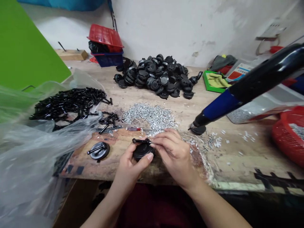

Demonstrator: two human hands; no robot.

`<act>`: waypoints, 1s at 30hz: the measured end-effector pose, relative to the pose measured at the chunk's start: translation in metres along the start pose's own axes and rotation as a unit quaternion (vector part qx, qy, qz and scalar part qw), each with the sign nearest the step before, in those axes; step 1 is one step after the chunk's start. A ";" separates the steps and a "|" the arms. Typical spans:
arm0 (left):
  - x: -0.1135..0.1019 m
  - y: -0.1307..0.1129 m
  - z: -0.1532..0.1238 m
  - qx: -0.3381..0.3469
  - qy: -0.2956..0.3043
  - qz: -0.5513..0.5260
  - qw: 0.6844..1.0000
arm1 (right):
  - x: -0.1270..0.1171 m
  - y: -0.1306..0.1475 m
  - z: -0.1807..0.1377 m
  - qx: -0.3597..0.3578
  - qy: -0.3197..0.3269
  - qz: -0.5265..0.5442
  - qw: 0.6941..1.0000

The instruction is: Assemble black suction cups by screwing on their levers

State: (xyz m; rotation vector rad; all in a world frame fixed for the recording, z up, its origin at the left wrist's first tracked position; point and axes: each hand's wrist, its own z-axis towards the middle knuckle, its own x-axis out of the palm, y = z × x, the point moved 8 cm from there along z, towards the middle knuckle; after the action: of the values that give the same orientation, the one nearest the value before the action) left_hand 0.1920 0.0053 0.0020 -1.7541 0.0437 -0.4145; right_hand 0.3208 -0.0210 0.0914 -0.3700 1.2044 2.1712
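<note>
In my left hand (131,160) is a round black base (142,151), gripped between thumb and fingers just above the bench's front edge. A short black arm (140,141) lies across the top of this base. The fingertips of my right hand (174,150) are pinched together at the arm's right end; whatever small piece they hold is hidden. Beyond my hands lies a red-handled screwdriver (135,129), beside a heap of small silver pins (152,115). Another round base with an arm on it (98,150) rests to the left.
Many black round bases (163,76) are heaped by the wall. Black arms (68,103) lie on clear plastic sheeting (35,158) at left. A blue-and-black power screwdriver (220,106) slants in from the right above another base (198,129). A red basket (285,139) stands far right.
</note>
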 end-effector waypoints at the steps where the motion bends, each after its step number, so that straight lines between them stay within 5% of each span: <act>1: 0.002 -0.001 0.000 0.006 0.000 0.003 1.000 | -0.002 0.001 -0.001 -0.005 0.002 -0.005 1.000; 7: 0.012 0.000 -0.004 0.013 0.021 0.017 1.000 | -0.003 -0.001 -0.013 0.026 0.033 0.051 0.998; 12: 0.016 0.000 -0.009 -0.003 0.033 0.027 0.999 | -0.006 -0.016 -0.019 0.120 0.016 0.137 0.983; 16: 0.021 0.006 -0.012 -0.044 0.043 -0.001 0.998 | -0.004 -0.029 -0.022 0.181 0.026 0.167 0.969; 21: 0.034 0.020 -0.014 -0.126 0.062 -0.093 0.986 | -0.006 -0.031 -0.039 0.169 0.002 0.120 0.978; 24: 0.044 0.027 -0.014 -0.163 0.076 -0.149 0.972 | -0.033 -0.011 -0.055 0.032 -0.113 0.002 0.993; 27: 0.047 0.032 -0.012 -0.182 0.059 -0.156 0.969 | -0.085 0.020 -0.080 -0.152 -0.330 -0.150 0.920; 28: 0.048 0.034 -0.012 -0.187 0.055 -0.152 0.969 | -0.103 0.021 -0.083 -0.167 -0.387 -0.181 0.888; 30: 0.050 0.038 -0.012 -0.194 0.053 -0.141 0.969 | -0.141 -0.002 -0.072 -0.064 -0.441 -0.165 0.880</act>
State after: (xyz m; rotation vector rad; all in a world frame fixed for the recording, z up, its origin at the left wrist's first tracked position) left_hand 0.2429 -0.0273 -0.0195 -2.1324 -0.0533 -0.7479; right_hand 0.4267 -0.1341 0.1230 0.3353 0.4368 1.7689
